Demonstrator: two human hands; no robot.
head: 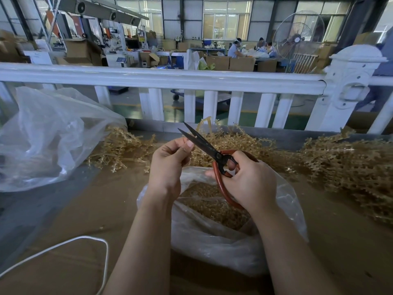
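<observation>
Scissors (209, 149) are gripped by right hand (248, 182), blades parted; left hand (170, 165) is pinched beside blades, contents possibly hidden, above open bag (212, 241).

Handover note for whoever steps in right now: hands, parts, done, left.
Right hand: grips the black-bladed scissors with red loop handles, blades open.
Left hand: fingertips pinched together by the lower blade; what they hold is hidden.
Parts: the clear plastic bag under both hands holds small tan cut pieces. Heaps of tan branched plastic strips lie behind and to the right.
Done: bag partly filled.
Left: probably snipping the remaining heaps into the bag.
</observation>
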